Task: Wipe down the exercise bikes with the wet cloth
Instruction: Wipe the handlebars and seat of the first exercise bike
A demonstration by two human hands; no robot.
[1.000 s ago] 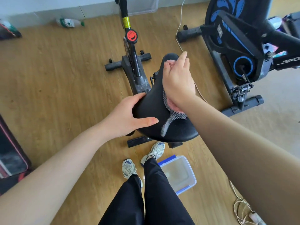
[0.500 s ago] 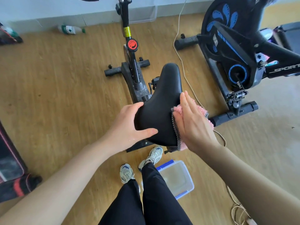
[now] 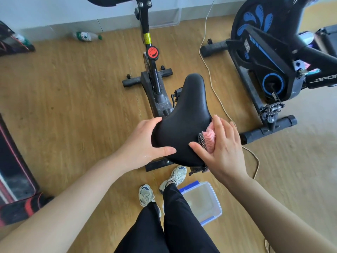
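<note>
A black saddle (image 3: 187, 114) of the near exercise bike (image 3: 155, 77) sits in the middle of the head view. My left hand (image 3: 144, 143) grips the saddle's left rear edge, thumb lying across the top and fingers round the side. My right hand (image 3: 222, 148) presses a pink cloth with a black mesh border (image 3: 209, 137) flat against the saddle's right rear side, fingers straight. Most of the cloth is hidden under the palm.
A second black and blue exercise bike (image 3: 269, 57) stands at the right. A cream cable (image 3: 215, 92) runs across the wooden floor between the bikes. A clear plastic tub with blue clips (image 3: 206, 203) lies by my feet. A bottle (image 3: 84, 36) lies near the wall.
My right hand slid the cloth from the saddle's nose back along its right side to the rear right edge. My left hand kept its grip on the left edge.
</note>
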